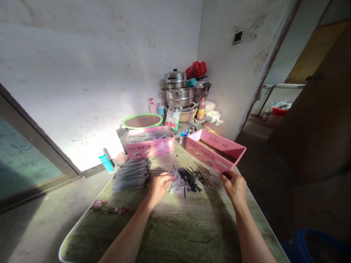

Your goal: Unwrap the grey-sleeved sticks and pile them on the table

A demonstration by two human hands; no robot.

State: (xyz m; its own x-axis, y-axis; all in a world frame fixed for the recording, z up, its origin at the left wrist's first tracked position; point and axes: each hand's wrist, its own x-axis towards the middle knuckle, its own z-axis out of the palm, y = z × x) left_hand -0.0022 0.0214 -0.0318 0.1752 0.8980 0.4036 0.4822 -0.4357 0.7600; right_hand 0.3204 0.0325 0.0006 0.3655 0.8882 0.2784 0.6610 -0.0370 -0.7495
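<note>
"Where do the black sticks (188, 178) point?"
"Mid-table, slanting far-left to near-right. Left hand (158, 186) just left, right hand (235, 185) by a pink box (201, 151); fingers bent, whether clamped I can't tell."
"Surroundings?"
"Wood-grain table (192, 226), scuffed pale walls (95, 54)."

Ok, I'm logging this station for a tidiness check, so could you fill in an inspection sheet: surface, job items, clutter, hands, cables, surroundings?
Surface: wood-grain table; reddish patches near its left side, print or debris unclear.
Job items: left pink box holding slender greyish pieces; right pink box, brown inside; bundle of grey sticks; loose pile of black and white pieces between the hands.
Clutter: stacked pots, green-rimmed basin and orange bottle behind the boxes.
Hands: left hand at the loose pile; right hand by the right pink box's near corner, contact and grip unclear.
Cables: nothing seen.
Surroundings: stained wall; blue tub at lower right.
</note>
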